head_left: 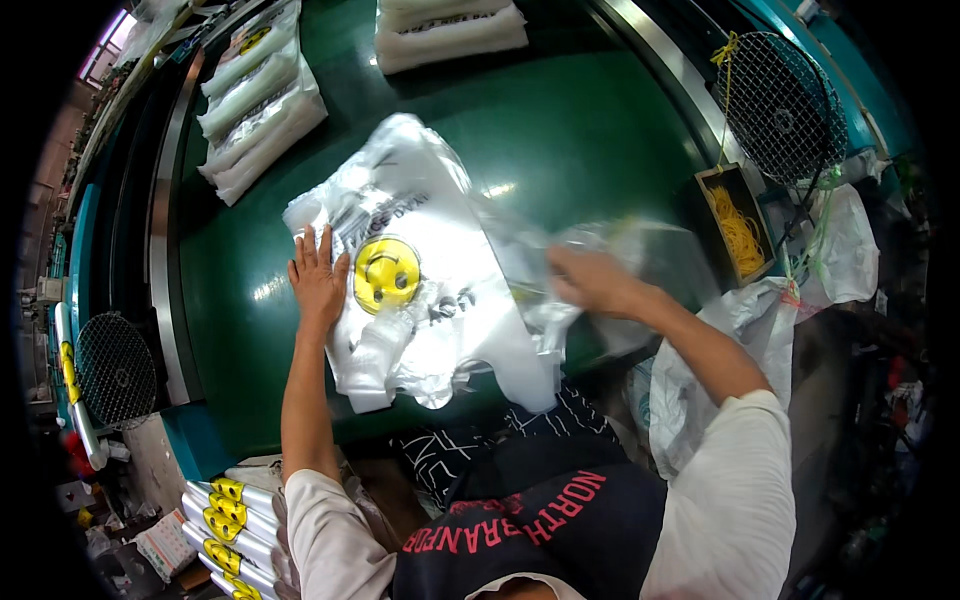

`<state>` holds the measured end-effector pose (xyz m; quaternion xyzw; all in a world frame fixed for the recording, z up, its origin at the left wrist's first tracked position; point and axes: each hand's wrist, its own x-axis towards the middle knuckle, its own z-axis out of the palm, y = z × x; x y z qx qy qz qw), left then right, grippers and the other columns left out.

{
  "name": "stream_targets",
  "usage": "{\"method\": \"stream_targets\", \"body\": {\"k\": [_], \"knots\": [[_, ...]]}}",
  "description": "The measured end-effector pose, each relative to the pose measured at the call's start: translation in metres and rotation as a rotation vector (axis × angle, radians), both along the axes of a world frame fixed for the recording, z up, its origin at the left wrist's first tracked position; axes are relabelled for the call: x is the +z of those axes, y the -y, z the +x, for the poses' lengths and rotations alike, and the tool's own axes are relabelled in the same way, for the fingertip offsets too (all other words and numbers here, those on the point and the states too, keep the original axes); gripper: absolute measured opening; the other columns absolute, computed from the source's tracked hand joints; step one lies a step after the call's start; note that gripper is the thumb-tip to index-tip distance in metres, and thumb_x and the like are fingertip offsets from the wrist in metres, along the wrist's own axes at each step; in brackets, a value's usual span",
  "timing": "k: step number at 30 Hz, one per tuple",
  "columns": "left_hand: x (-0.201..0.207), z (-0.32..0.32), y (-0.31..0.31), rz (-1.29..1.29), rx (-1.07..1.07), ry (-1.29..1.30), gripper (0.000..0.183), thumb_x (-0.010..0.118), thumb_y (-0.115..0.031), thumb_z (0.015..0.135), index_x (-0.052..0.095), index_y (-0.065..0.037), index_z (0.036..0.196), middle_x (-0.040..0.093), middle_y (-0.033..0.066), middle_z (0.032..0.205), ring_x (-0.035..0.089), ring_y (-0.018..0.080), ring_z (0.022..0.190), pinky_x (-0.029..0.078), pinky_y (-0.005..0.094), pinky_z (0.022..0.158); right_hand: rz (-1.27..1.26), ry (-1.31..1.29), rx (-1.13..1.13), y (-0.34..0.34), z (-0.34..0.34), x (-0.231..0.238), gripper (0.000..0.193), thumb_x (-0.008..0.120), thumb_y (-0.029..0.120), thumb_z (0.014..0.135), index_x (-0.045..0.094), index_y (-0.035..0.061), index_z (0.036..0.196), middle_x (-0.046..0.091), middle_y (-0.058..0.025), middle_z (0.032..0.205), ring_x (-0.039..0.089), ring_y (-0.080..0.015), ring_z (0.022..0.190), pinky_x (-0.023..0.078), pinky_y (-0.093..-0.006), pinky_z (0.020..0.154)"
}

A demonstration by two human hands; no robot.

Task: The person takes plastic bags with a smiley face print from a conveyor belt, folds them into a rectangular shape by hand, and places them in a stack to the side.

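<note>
A stack of white plastic T-shirt bags (450, 250) with a yellow smiley print lies on the green work surface in front of me. My left hand (318, 278) rests on the stack's left edge, fingers spread and nothing gripped. At the right of the stack, my right hand (595, 283) is closed on a thin, see-through plastic bag (650, 265), which is smeared by motion. A rolled or folded bit of plastic (383, 345) lies on the stack's near part.
Further bag bundles (265, 110) lie at the far left, with another bundle (450, 35) at the back. A box of yellow ties (738, 225) stands at the right, near a round fan guard (782, 110). Rolled smiley bags (228, 525) are piled at the lower left.
</note>
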<state>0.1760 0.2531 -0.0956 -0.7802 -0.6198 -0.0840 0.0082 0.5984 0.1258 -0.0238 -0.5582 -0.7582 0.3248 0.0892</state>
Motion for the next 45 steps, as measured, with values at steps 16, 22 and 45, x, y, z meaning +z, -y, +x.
{"method": "stream_targets", "body": {"k": [16,22,45], "knots": [[0.014,0.005,0.000,-0.003,-0.043,-0.008,0.057,0.043,-0.042,0.095,0.030,-0.020,0.145,0.018,0.0108,0.154,0.016,0.0329,0.141,0.011,0.0523,0.112,0.453,0.192,-0.243,-0.158,-0.057,-0.004,0.036,0.065,0.029,0.079,0.060,0.0063,0.106,0.050,-0.0148,0.130,0.050,-0.0317,0.116,0.047,-0.0443,0.088],[0.015,0.006,0.003,0.002,-0.047,-0.019,0.057,0.042,-0.041,0.095,0.029,-0.019,0.146,0.018,0.0105,0.154,0.015,0.0322,0.141,0.010,0.0519,0.112,0.484,-0.004,-0.331,-0.193,-0.080,-0.033,0.020,0.067,0.022,0.075,0.066,0.0041,0.084,0.048,-0.0127,0.137,0.050,-0.0308,0.117,0.045,-0.0418,0.091],[0.003,-0.002,-0.002,0.034,-0.051,-0.017,0.056,0.043,-0.042,0.094,0.030,-0.022,0.145,0.020,0.0097,0.153,0.018,0.0320,0.141,0.013,0.0551,0.110,0.370,-0.071,-0.149,-0.103,-0.059,-0.011,0.022,0.054,0.023,0.082,0.055,0.0012,0.081,0.059,-0.0189,0.086,0.059,-0.0368,0.080,0.046,-0.0455,0.070]]}}
